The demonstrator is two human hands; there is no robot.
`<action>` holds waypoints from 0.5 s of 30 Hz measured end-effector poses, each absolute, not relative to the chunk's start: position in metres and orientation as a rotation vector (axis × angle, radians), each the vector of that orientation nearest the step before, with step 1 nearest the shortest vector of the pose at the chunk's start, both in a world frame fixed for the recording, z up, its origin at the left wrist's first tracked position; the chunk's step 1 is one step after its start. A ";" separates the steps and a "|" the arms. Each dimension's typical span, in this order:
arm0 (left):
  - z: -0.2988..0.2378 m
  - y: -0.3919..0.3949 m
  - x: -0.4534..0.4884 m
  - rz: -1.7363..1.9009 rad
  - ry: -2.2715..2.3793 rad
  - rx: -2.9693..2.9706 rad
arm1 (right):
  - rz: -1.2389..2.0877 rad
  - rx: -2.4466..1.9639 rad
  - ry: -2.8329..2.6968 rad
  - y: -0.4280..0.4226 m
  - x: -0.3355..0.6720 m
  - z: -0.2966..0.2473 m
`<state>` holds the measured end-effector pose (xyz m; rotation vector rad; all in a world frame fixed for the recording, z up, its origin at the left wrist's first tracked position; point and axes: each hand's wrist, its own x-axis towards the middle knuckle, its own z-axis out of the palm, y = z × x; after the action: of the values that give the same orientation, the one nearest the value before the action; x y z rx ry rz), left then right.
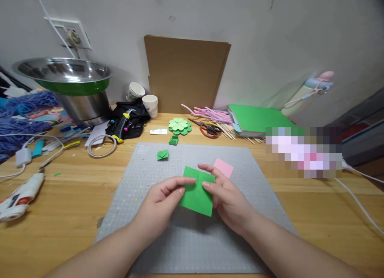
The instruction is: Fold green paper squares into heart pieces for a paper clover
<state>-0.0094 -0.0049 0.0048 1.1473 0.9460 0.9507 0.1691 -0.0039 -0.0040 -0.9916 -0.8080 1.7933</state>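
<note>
Both hands hold a square of green paper [196,194] just above the grey cutting mat [168,238]. My left hand [162,202] pinches its left edge between thumb and fingers. My right hand [225,194] grips its right edge, fingers curled over the top. A small pink paper square [223,167] lies on the mat just behind my right hand. A folded green heart piece [162,155] sits farther back on the mat, and another small green folded piece [173,140] rests at the mat's far edge.
Behind the mat lie a green paper clover [179,126], red-handled scissors [209,130], pink pipe cleaners, wooden sticks and a green paper stack [258,120]. At left: glue gun [21,196], cable coil, steel bowl [64,76], two paper cups, a black pouch. Cardboard leans on the wall.
</note>
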 end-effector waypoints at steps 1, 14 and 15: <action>0.005 -0.007 -0.010 0.926 0.943 1.177 | 1.823 -0.991 -0.763 -0.003 0.170 -0.004; 0.006 -0.003 -0.010 0.880 0.986 1.774 | 1.800 -1.011 -0.792 -0.002 0.170 -0.010; 0.005 -0.002 -0.010 0.900 1.008 1.715 | 1.786 -1.012 -0.829 -0.003 0.169 -0.010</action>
<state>-0.0097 -0.0018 0.0055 1.7153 1.0080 0.8996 0.1694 -0.0027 -0.0097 -1.0117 -0.8285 1.7862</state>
